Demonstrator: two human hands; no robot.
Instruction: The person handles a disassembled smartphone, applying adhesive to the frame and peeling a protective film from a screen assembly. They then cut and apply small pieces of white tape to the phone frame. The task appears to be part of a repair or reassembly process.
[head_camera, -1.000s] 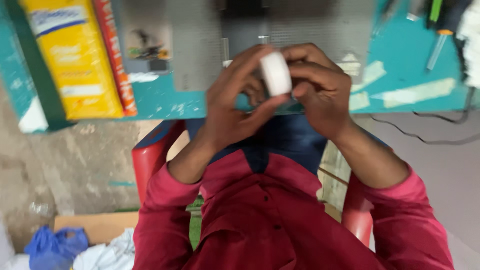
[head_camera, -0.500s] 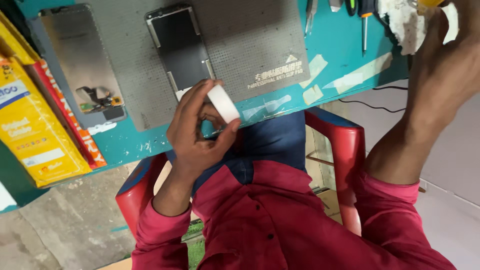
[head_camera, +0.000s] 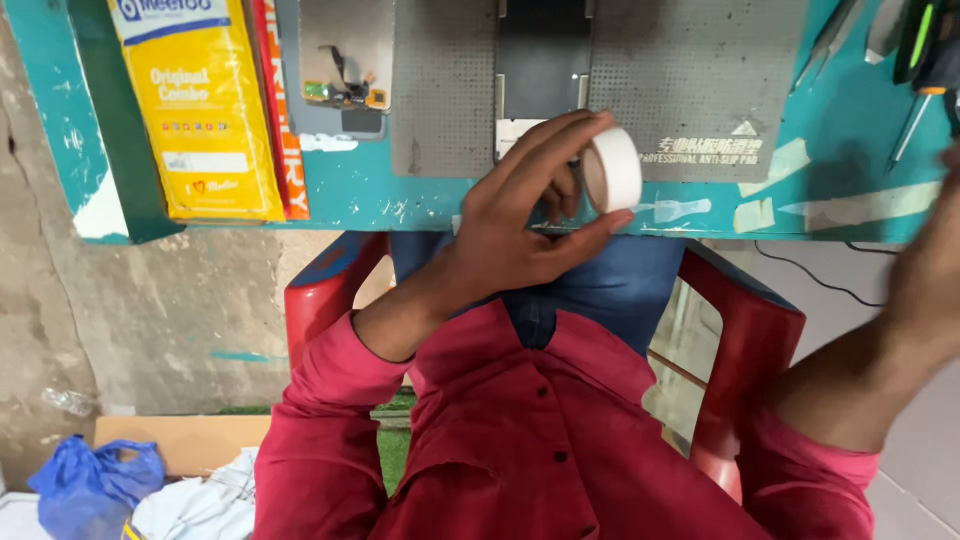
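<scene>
Left hand (head_camera: 520, 215) pinches a white tape roll (head_camera: 612, 170) between thumb and fingertips, held on edge above the teal worktop (head_camera: 850, 130) rim, by the grey mat (head_camera: 700, 80). Right hand mostly off-frame at right edge; grip can't be told.

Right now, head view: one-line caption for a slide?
Left hand pinches a white tape roll over the teal bench; right hand off at frame edge.

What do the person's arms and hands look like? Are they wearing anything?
Both arms wear long red sleeves, pushed up past the wrists. The left hand is bare: no glove, ring or watch shows. The right hand runs off the picture's edge, so only its bare forearm shows.
</scene>
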